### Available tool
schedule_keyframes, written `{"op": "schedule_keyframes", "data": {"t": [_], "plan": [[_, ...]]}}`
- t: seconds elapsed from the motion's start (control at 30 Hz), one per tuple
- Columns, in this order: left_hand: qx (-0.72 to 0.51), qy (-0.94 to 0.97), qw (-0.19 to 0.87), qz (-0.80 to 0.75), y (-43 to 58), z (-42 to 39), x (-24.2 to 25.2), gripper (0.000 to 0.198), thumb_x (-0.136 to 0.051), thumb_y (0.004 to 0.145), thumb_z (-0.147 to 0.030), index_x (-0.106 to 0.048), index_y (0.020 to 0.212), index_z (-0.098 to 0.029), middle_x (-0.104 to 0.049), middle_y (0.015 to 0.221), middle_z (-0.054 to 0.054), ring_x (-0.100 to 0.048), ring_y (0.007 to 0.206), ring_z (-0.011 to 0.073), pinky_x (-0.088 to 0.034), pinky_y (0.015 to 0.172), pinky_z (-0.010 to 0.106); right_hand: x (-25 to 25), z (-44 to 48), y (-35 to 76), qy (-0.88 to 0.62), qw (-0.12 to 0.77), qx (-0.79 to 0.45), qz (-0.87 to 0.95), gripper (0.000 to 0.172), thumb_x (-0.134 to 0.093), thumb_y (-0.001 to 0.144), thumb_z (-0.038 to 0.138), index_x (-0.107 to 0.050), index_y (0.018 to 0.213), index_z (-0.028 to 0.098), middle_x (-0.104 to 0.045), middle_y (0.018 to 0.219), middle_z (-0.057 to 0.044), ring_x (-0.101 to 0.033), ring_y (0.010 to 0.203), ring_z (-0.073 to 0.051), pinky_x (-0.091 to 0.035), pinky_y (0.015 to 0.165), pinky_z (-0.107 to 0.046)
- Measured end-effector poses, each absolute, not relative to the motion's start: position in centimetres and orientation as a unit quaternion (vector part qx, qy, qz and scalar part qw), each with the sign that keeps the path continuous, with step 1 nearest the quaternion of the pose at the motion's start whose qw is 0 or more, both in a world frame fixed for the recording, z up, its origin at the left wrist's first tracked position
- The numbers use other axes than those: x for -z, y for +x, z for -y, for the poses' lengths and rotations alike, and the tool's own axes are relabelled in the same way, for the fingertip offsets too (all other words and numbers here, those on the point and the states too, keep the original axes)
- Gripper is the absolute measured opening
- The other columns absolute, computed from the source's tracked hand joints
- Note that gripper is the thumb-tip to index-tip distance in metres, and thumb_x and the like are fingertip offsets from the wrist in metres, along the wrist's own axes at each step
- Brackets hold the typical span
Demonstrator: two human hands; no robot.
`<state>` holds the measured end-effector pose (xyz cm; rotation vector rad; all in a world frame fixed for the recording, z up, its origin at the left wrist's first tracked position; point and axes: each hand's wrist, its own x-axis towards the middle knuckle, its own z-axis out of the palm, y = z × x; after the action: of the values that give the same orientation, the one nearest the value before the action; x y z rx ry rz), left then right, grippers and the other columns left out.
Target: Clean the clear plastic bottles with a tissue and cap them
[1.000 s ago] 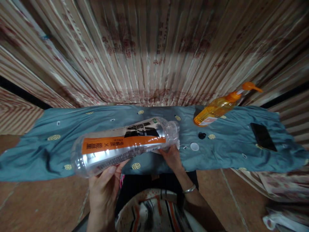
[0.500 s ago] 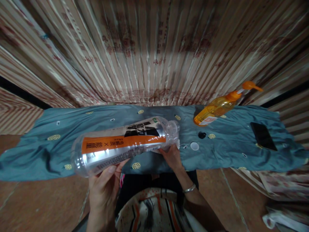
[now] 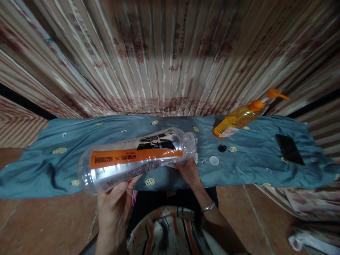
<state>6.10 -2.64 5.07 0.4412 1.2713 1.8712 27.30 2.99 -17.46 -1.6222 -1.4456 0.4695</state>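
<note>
- A clear bottle (image 3: pixel 138 156) lies tilted in my hands, raised over the near half of the surface, left of its middle; base points to the left edge, neck to the right.
- On its silver label I make out the characters 魔力 with a bold black X-like mark, and a small green mark near the neck. An orange band carries more characters around a ×, 能量 among them; the fine print below is too small for me.
- My left hand (image 3: pixel 117 200) cradles the base end from below, thumb along the near side, fingers partly hidden behind, part-curled around its width.
- My right hand (image 3: pixel 189 173) is under the neck. The bottle covers its fingertips, so I cannot tell how far they close. A white scrap (image 3: pixel 196 158) shows beside them; what it is, I cannot tell.
- Just right of that hand lie a white disc (image 3: pixel 214 160) and, farther back, a small black object (image 3: pixel 222 148).
- Near the far edge, right of centre, is an orange pump bottle (image 3: pixel 236 122); its white label has reddish writing, unreadable to me.
- A dark flat rectangle (image 3: pixel 290 149), phone-like, lies toward the right edge.
- Teal cloth (image 3: pixel 170 180) covers the surface; a striped curtain (image 3: pixel 159 60) with blurred reddish characters hangs beyond.
</note>
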Motion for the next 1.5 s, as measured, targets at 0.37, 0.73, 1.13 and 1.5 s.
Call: {"op": "schedule_keyframes", "data": {"t": [0.37,0.73,1.13,1.5], "plan": [[-0.733,0.157,0.407,-0.521,6.18,2.74,-5.18,0.081,-0.117,0.030,-0.036,-0.087,0.105,-0.038,-0.078,0.078,-0.008,-0.081,0.101,0.0285,-0.060,0.121,0.067,17.56,-2.93,27.34,-0.654,0.439,-0.190,0.586,0.041,-0.083,0.095,0.055,-0.063,0.115,0.025,-0.081,0.110,-0.016,-0.083,0.109,-0.041,-0.071,0.095,-0.063],[-0.735,0.182,0.407,-0.512,6.15,2.90,-5.12,0.080,-0.117,0.038,-0.036,-0.087,0.112,-0.040,-0.084,0.087,-0.006,-0.082,0.094,0.0276,-0.063,0.117,0.069,17.18,-2.87,27.53,-0.656,0.431,-0.193,0.589,0.043,-0.084,0.094,0.054,-0.066,0.119,0.024,-0.082,0.114,-0.017,-0.083,0.112,-0.041,-0.071,0.096,-0.065],[-0.735,0.158,0.407,-0.520,6.18,2.93,-4.90,0.072,-0.119,0.027,-0.041,-0.087,0.091,-0.035,-0.079,0.075,-0.006,-0.082,0.093,0.0295,-0.066,0.115,0.067,17.34,-2.93,27.49,-0.672,0.418,-0.203,0.577,0.045,-0.089,0.089,0.053,-0.064,0.115,0.025,-0.081,0.111,-0.016,-0.082,0.113,-0.042,-0.071,0.096,-0.065],[-0.734,0.183,0.404,-0.514,6.29,3.01,-5.23,0.077,-0.116,0.038,-0.034,-0.086,0.109,-0.036,-0.087,0.104,0.000,-0.079,0.124,0.0378,-0.065,0.116,0.068,17.67,-2.90,27.63,-0.661,0.427,-0.205,0.582,0.044,-0.086,0.092,0.057,-0.061,0.116,0.028,-0.080,0.112,-0.015,-0.082,0.114,-0.042,-0.071,0.096,-0.065]]}}
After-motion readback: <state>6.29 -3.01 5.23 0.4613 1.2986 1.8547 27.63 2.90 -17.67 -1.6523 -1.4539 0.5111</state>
